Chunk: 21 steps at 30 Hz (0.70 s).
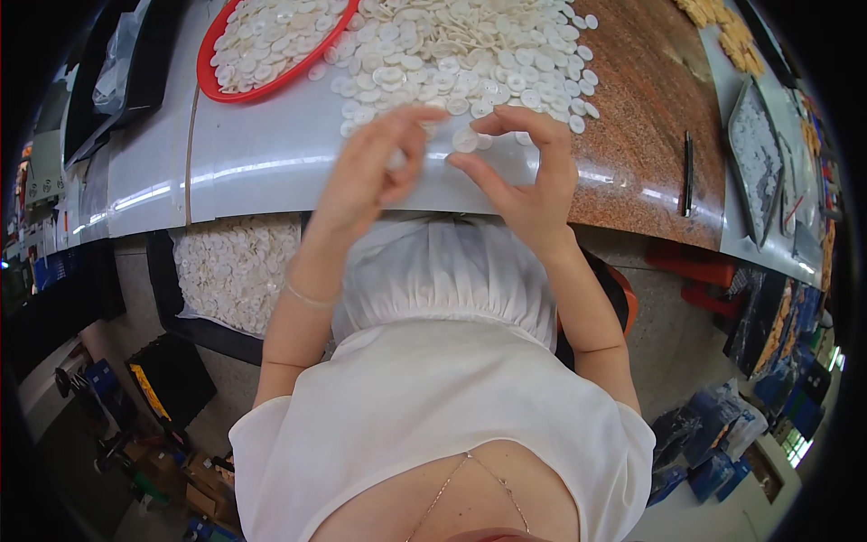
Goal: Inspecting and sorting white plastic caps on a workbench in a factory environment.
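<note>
My right hand [533,172] pinches a small round white disc [465,139] between thumb and index finger, just above the table's near edge. To its left is my left hand [375,167], smeared by motion. Its fingers are curled and the index finger points toward the disc. A whitish patch shows among those curled fingers, too blurred to name. Beyond both hands spreads a heap of similar white discs [452,54], several lying loose along its near side. A red-rimmed basket [206,63] full of the same discs stands at the far left.
A black pen-like stick [688,172] lies on the brown speckled tabletop [632,117] at right. Past it is a grey tray [763,203] of white pieces. Yellowish pieces [722,27] lie at the far right. Below the table's left side sits a dark crate [167,289] of discs.
</note>
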Available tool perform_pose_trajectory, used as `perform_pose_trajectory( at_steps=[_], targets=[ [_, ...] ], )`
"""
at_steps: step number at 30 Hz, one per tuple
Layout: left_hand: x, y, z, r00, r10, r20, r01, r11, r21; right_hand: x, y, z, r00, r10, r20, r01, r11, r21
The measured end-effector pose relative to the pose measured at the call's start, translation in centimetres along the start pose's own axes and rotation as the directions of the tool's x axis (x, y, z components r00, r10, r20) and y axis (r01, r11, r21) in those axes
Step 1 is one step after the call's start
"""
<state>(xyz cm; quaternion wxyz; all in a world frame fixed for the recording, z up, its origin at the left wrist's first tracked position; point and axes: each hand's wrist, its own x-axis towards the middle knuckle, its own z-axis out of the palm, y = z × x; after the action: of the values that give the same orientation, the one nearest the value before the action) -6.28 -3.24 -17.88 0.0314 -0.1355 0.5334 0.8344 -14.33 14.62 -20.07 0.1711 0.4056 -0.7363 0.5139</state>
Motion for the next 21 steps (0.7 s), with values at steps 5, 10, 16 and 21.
perform_pose_trajectory(
  at_steps=[5, 10, 16, 21],
  targets=[
    [-0.8, -1.7, 1.5, 0.948, -0.166, 0.273, 0.257, 0.903, -0.345, 0.6, -1.0, -1.1, 0.994, -0.1, 0.05, 0.101, 0.994, -0.029],
    [-1.4, -1.7, 1.4, 0.953, -0.172, 0.248, 0.257, 0.894, -0.367, 0.0, -1.1, -0.6, 1.0, -0.019, 0.024, 0.016, 0.991, 0.136],
    [-1.4, -2.1, 0.5, 0.949, -0.121, 0.29, 0.248, 0.857, -0.451, -0.1, 0.3, -2.3, 0.953, 0.052, 0.298, 0.016, 0.974, -0.224],
    [-1.2, -1.2, 1.0, 0.991, -0.036, 0.127, 0.089, 0.896, -0.434, -2.2, -1.1, -3.0, 0.906, 0.017, 0.423, 0.105, 0.96, -0.262]
  ],
)
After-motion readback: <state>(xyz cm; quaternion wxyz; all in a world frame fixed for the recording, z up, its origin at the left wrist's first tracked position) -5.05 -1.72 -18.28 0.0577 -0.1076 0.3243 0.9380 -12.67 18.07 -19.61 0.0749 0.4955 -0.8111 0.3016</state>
